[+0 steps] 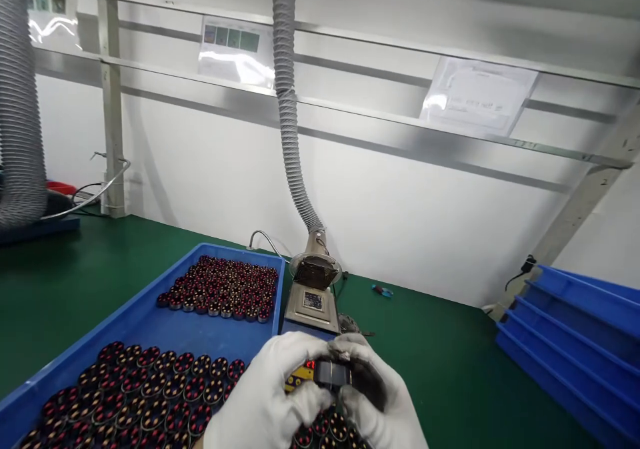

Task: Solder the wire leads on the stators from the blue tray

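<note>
Both hands wear white gloves and meet at the bottom centre of the head view. My left hand (280, 392) and my right hand (377, 392) close their fingers around one small dark cylindrical part (333, 374), held between them. Dark smudges mark the right glove. Behind the hands, a yellow device with a red digital display (301, 374) is partly covered. Below them lie several round parts with red and yellow dots (337, 427). To the left, a blue tray (200, 339) bears many similar round parts in two groups.
A metal fixture (313, 305) stands beyond the hands under a grey flexible duct (290, 115). Stacked blue trays (575, 349) are at the right. Small blue-handled pliers (383, 291) lie on the green table (450, 355).
</note>
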The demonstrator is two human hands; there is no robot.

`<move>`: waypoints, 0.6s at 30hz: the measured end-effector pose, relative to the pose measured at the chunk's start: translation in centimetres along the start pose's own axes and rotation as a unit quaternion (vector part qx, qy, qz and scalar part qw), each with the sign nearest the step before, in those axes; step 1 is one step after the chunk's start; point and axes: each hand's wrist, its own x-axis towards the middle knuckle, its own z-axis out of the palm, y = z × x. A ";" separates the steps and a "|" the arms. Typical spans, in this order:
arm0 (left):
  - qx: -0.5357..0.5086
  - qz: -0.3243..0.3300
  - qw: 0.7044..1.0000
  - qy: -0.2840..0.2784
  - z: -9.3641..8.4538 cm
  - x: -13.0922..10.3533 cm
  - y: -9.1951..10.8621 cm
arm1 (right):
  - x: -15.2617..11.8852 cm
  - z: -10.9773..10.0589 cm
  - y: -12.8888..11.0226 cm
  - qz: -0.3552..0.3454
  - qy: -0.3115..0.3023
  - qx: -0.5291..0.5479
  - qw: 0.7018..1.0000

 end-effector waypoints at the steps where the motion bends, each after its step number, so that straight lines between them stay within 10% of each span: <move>1: -0.019 -0.010 1.000 -0.008 0.0 0.1 -0.1 | 0.1 -0.6 0.3 -0.007 -0.012 -0.008 1.000; 8: -0.088 0.035 0.996 0.000 0.4 0.7 -0.7 | 0.6 -1.3 3.2 -0.022 0.013 0.099 0.995; 12: -0.178 -0.135 0.975 -0.011 0.6 0.7 -0.4 | 0.8 -1.4 2.9 0.023 -0.010 0.244 0.969; 18: -0.265 -0.226 0.937 -0.039 1.3 0.7 -0.6 | 1.2 -2.0 2.3 -0.015 -0.059 0.064 0.996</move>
